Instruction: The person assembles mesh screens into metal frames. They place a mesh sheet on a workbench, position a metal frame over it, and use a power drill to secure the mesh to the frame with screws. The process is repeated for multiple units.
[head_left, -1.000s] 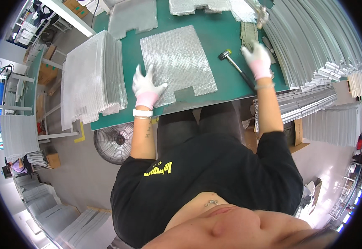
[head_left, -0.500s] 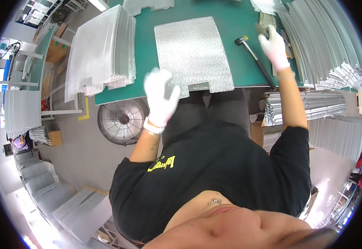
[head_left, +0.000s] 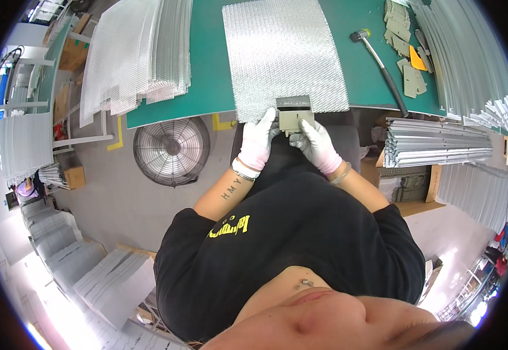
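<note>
A silver mesh panel (head_left: 286, 52) lies on the green table, its notched edge toward me. At the notch, a small grey-green plate (head_left: 289, 121) with cut-outs sits against a dark strip (head_left: 293, 101). My right hand (head_left: 319, 147), in a white glove, is closed on this plate, thumb on top and fingers beneath. My gloved left hand (head_left: 256, 143) is closed at the panel's near edge, left of the notch. Its thumb lies over that edge and its fingertips come close to the plate's left side; what lies under them is partly hidden.
A black-handled hammer (head_left: 382, 73) lies right of the panel. Beyond it are loose grey-green plates (head_left: 398, 26), an orange piece (head_left: 417, 58) and stacked metal strips (head_left: 463, 64). Mesh panels (head_left: 131, 58) are stacked at left, above a floor fan (head_left: 173, 150). An open carton (head_left: 423, 189) stands below right.
My right hand has come from the loose plates to the notch, bringing a plate. My left hand has moved right and closed at the panel's edge. The view has shifted slightly.
</note>
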Demonstrator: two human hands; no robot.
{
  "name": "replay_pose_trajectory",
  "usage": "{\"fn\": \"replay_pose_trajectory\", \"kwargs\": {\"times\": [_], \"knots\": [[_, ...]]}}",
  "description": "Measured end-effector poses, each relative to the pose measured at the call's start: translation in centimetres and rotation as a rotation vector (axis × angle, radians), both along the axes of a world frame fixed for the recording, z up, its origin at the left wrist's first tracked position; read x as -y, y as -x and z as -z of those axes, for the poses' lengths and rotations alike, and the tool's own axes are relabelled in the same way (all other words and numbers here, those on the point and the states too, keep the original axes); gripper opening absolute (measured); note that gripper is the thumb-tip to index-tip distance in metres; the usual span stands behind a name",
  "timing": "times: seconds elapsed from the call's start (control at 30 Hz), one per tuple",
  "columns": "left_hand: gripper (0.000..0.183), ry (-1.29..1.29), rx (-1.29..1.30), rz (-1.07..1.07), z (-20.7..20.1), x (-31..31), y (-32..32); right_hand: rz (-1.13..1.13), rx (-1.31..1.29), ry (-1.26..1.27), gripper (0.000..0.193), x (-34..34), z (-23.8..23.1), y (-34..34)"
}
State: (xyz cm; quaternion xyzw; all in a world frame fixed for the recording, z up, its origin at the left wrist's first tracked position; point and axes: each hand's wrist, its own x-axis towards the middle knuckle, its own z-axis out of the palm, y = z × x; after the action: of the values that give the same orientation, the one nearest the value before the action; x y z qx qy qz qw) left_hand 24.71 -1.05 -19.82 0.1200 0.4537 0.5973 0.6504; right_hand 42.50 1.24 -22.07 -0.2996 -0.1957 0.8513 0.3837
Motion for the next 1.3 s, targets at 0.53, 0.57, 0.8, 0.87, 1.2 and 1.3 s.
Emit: {"fn": "replay_pose_trajectory", "kwargs": {"times": [0.53,0.57,0.8,0.87,1.2,1.3], "knots": [[0.035,0.039,-0.091,0.122,-0.2,1.6,-0.8,0.006,0.402,-0.205,0.029,-0.2,-1.4,0.1],[0.035,0.026,-0.101,0.168,0.1,1.4,-0.9,-0.004,0.442,-0.228,0.028,-0.3,-1.6,0.2],[0.033,-0.01,-0.223,0.384,1.4,1.0,0.1,0.369,0.611,-0.163,0.031,-1.1,-1.8,-0.3],[0.033,-0.044,-0.16,0.369,1.4,1.1,0.0,0.292,0.68,-0.19,0.032,-1.2,-2.6,-0.6],[0.044,-0.043,-0.031,0.556,-2.0,1.6,-1.0,0.277,0.695,-0.288,0.039,-0.6,-1.0,-0.7],[0.075,-0.192,-0.557,1.28,-4.1,2.2,3.0,0.034,0.502,-0.259,0.049,-0.3,-1.2,-0.8]]}}
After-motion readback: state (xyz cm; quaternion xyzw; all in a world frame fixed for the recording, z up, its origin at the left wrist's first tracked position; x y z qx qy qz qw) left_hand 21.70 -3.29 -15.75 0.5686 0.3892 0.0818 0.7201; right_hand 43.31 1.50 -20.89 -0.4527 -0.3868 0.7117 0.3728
